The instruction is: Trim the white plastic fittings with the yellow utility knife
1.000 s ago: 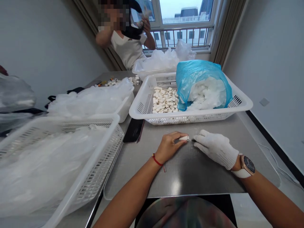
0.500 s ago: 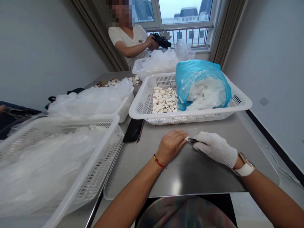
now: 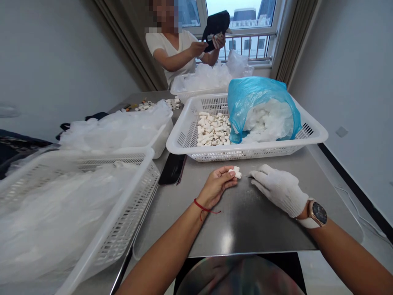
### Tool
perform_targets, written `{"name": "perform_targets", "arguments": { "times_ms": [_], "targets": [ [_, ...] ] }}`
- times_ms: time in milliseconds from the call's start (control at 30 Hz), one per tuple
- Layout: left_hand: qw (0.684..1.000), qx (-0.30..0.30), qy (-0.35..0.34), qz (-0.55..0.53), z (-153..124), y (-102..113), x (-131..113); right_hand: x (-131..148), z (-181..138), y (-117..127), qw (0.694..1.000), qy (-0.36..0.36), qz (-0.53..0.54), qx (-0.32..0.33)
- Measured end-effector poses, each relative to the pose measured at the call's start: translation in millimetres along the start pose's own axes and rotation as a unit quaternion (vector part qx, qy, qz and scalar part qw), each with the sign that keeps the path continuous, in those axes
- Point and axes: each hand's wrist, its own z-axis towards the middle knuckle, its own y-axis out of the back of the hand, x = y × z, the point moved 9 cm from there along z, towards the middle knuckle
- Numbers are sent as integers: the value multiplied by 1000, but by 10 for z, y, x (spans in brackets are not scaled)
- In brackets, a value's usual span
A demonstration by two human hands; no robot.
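Between the thumb and fingers of my bare left hand [image 3: 217,184] is a small white plastic tee pipe fitting [image 3: 236,172]. My right hand [image 3: 278,189], in a white knit glove, is closed round a knife [image 3: 246,176]; only its thin blade shows, pointing left at the fitting, while the fingers cover the handle. Both hands are just above the metal tabletop [image 3: 227,221]. Beyond them, a white plastic basket [image 3: 215,155] holds a pile of similar white fittings [image 3: 213,130] and a blue plastic bag [image 3: 258,88] with white material spilling out.
At left stand white baskets [image 3: 135,217] filled with clear plastic bags [image 3: 70,221]. A dark phone [image 3: 172,169] lies by the near basket. Across the table a person [image 3: 175,53] handles a black object [image 3: 216,26]. More fittings [image 3: 173,103] lie on the far table.
My left hand has turned over, bringing the tee fitting into view. The right hand has rolled, hiding the knife's black handle. The other person has raised the black object.
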Motion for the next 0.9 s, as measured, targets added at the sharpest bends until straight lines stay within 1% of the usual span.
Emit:
{"name": "perform_targets", "arguments": {
  "times_ms": [100, 200, 367, 533, 700, 833, 900],
  "targets": [
    [1000, 13, 18, -21, -7, -29, 36, 7, 4, 33, 1000, -1, -18, -8],
    [999, 13, 20, -41, -9, -33, 54, 20, 5, 34, 1000, 2, -29, -8],
    [998, 29, 33, -39, -13, -62, 80, 11, -5, 10, 999, -8, -46, -5],
    [999, 4, 5, -47, -12, -11, 15, 33, -8, -17, 1000, 11, -25, 10],
    [999, 32, 5, -26, -6, -56, 27, -21, 10, -12, 999, -13, -34, 12],
    [999, 36, -3, -26, -1, -60, 31, 17, 9, -34, 1000, 11, -16, 22],
    [999, 42, -1, -21, -2, -69, 40, -2, 8, -27, 1000, 2, -13, 19]
  ]
}}
